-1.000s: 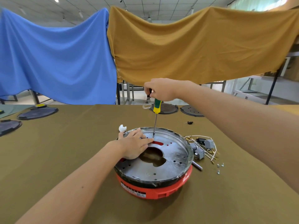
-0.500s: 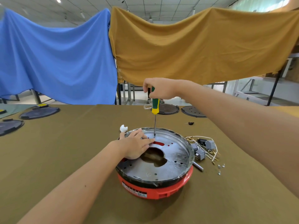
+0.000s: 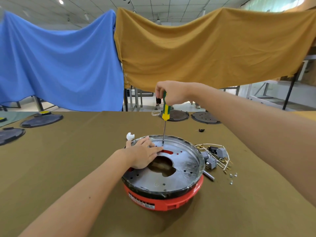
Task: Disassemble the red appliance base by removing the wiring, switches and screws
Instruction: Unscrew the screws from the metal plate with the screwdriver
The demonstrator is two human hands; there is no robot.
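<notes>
- Right hand [image 3: 172, 93] gripped the top of the green-and-yellow-handled screwdriver [image 3: 165, 110], fingers curled round the handle; shaft near upright, tip down on the far part of the round silver metal plate [image 3: 184, 170].
- Left hand [image 3: 142, 155] lay flat on the plate's left side, fingers straight and close together, fingertips [image 3: 159, 148] just beside the screwdriver tip; thumb out over the rim.
- Plate sat in the round red plastic appliance base [image 3: 172, 203], which rested on the olive-brown cloth-covered table [image 3: 68, 159], centre of view. Large irregular cut-out in the plate's middle, next to the left palm; a red slot showed just beyond the fingertips.
- White crumpled scrap [image 3: 130, 136] lay on the table at the base's far left, near the thumb.
- Right of the base, touching or nearly so: heap of grey switch blocks [image 3: 212, 163] with pale wires [image 3: 213, 144] and brass terminals.
- Grey metal rod [image 3: 209, 175] lay at the base's right edge.
- Small loose screws [image 3: 232, 177] lay beyond the rod, apart from the heap.
- Small black part [image 3: 201, 130] sat alone further back.
- Dark round discs [image 3: 204, 118] lay at the table's far edge and far left.
- Blue drape [image 3: 59, 65] and mustard drape [image 3: 205, 48] hung behind.
</notes>
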